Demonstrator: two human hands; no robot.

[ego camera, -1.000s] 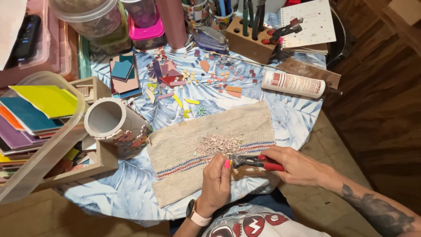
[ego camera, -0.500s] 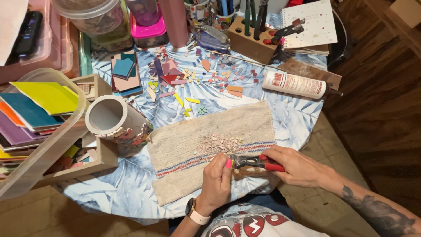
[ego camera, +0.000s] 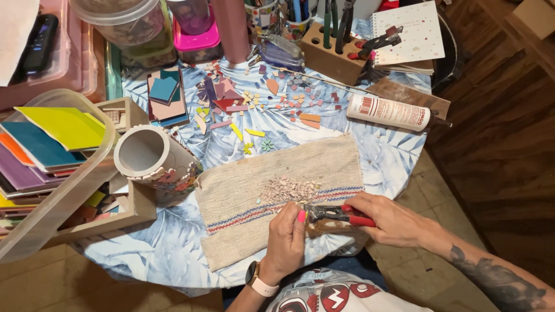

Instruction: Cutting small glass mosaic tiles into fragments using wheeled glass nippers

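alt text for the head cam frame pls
Right hand grips red-handled nippers while the left hand holds something small at their tip, over a beige cloth with a pile of pale tile chips. Coloured tile bits litter the round table.

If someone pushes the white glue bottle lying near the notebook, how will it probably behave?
The white glue bottle lies on its side and looks round, so it would probably roll. The leaf-print tablecloth may slow it. It looks like plastic, so probably not fragile.

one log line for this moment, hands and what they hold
right hand: grips red-handled nippers | left hand: pinches small piece at nipper jaws | under: beige cloth with pink tile chips
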